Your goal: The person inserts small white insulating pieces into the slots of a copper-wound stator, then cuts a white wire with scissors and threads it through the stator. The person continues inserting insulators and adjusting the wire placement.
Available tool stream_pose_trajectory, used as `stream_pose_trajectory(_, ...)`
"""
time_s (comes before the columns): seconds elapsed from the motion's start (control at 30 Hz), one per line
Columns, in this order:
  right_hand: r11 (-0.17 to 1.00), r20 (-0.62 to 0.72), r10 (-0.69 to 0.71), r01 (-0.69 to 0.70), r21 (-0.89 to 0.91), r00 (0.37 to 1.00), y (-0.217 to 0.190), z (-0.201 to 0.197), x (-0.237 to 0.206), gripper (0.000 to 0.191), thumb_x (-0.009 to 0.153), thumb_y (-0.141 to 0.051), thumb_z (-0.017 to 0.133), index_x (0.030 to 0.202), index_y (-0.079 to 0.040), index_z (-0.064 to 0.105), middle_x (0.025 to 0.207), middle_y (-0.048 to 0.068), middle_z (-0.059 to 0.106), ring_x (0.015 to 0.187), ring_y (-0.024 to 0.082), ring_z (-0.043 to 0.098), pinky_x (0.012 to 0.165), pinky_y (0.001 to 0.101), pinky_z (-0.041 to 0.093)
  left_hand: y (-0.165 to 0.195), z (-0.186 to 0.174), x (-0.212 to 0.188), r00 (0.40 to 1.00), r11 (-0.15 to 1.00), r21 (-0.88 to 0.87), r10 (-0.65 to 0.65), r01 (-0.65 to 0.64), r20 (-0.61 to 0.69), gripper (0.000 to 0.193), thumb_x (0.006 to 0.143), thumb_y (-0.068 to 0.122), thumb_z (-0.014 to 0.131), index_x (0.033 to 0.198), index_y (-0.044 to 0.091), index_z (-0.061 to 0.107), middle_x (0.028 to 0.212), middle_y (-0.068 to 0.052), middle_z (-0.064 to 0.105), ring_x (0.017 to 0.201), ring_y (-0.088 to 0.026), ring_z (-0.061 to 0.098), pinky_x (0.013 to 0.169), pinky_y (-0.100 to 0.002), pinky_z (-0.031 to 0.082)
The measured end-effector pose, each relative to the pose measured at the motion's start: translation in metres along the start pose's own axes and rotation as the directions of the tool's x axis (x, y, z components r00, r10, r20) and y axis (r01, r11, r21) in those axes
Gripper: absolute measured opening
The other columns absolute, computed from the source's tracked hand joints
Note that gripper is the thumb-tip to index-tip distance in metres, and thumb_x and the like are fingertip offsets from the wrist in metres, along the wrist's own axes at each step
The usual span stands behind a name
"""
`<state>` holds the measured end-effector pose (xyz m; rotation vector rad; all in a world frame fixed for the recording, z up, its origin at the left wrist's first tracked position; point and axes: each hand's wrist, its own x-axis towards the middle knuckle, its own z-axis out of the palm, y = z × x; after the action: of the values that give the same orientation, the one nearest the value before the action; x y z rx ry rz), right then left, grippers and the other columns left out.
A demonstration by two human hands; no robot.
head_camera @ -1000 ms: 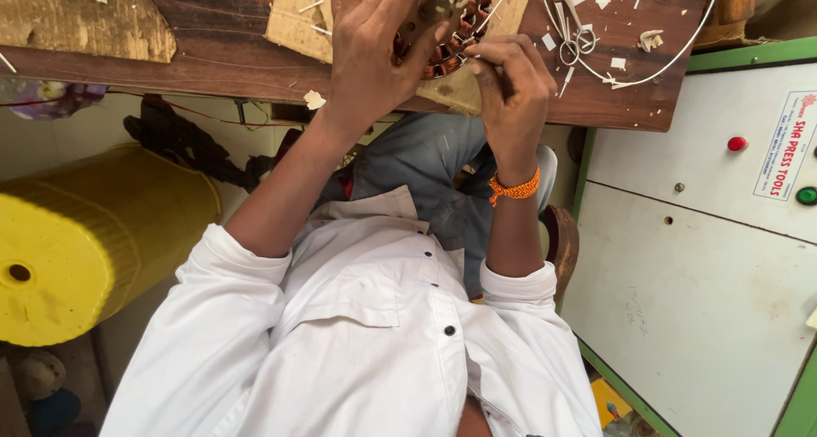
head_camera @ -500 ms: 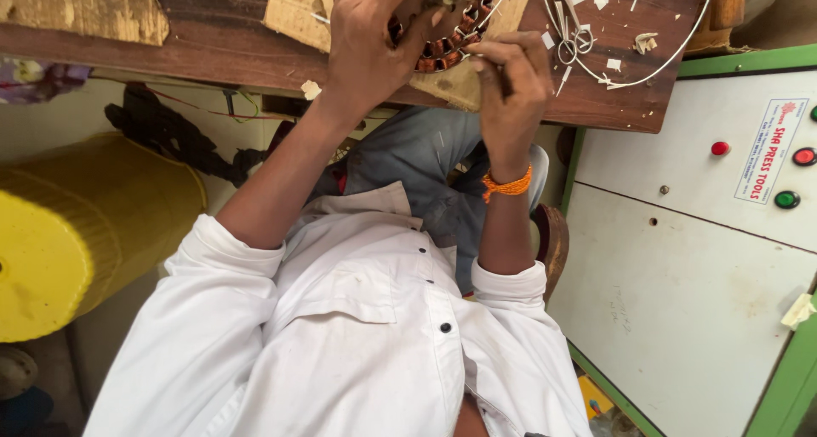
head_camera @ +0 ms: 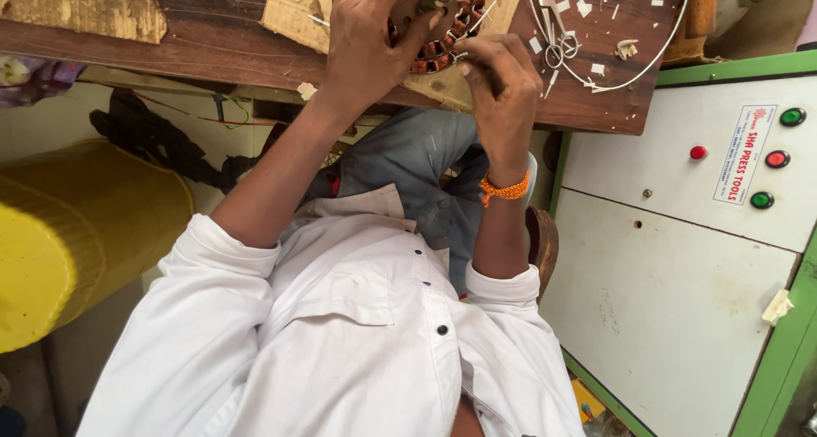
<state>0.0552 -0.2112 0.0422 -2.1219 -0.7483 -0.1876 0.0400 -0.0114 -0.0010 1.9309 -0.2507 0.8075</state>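
Observation:
A round motor stator (head_camera: 438, 41) with copper windings lies on a piece of cardboard (head_camera: 294, 11) on the dark wooden table (head_camera: 213, 41). My left hand (head_camera: 366, 54) covers and grips the stator from the left. My right hand (head_camera: 502, 84), with an orange thread on the wrist, is closed at the stator's lower right rim. It pinches what looks like a thin dark tool (head_camera: 492, 73) against the windings. My fingers hide much of the stator.
Scissors (head_camera: 553, 33), a loop of white cord (head_camera: 655, 50) and paper scraps lie on the table to the right. A white and green control cabinet (head_camera: 681, 258) with red and green buttons stands at the right. A yellow drum (head_camera: 77, 233) lies at the left.
Both hands stay on the stator with small finger movements. The view has drifted slightly, so more of the cabinet's buttons show.

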Motion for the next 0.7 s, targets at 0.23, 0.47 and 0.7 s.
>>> stream_pose_trajectory(0.23, 0.938, -0.005, 0.177, -0.167, 0.302, 0.984, 0.011, 0.003, -0.001, 0.016, 0.098, 0.003, 0.076, 0.112, -0.003, 0.073, 0.108, 0.005, 0.069, 0.098, 0.012, 0.070, 0.086, 0.0263, 0.061, 0.000, 0.000, 0.002, 1.000, 1.000, -0.003, -0.003, 0.003, 0.000, 0.042, 0.101, 0.007, 0.081, 0.137, 0.008, 0.059, 0.117, -0.009, 0.077, 0.081, -0.024, 0.073, 0.072, -0.037, 0.054)
stream_pose_trajectory(0.47, 0.987, -0.031, 0.103, -0.098, 0.127, 0.994, 0.011, 0.004, -0.004, 0.017, 0.094, 0.004, 0.076, 0.110, -0.001, 0.076, 0.108, 0.007, 0.067, 0.097, 0.014, 0.071, 0.085, 0.0272, 0.064, 0.008, -0.005, 0.004, 0.999, 0.999, -0.030, 0.030, -0.031, -0.029, 0.042, 0.100, 0.003, 0.079, 0.137, 0.011, 0.060, 0.119, -0.006, 0.076, 0.104, -0.025, 0.075, 0.092, -0.037, 0.054)
stream_pose_trajectory(0.7, 0.997, -0.049, 0.048, -0.050, -0.051, 0.998, 0.007, 0.013, -0.003, 0.004, 0.101, -0.001, 0.071, 0.105, 0.000, 0.070, 0.106, 0.008, 0.064, 0.089, 0.015, 0.069, 0.075, 0.0293, 0.061, 0.008, -0.006, 0.004, 1.000, 1.000, 0.023, 0.004, -0.003, -0.012, 0.043, 0.097, 0.003, 0.082, 0.135, 0.011, 0.062, 0.116, -0.006, 0.077, 0.099, -0.026, 0.073, 0.090, -0.038, 0.052)
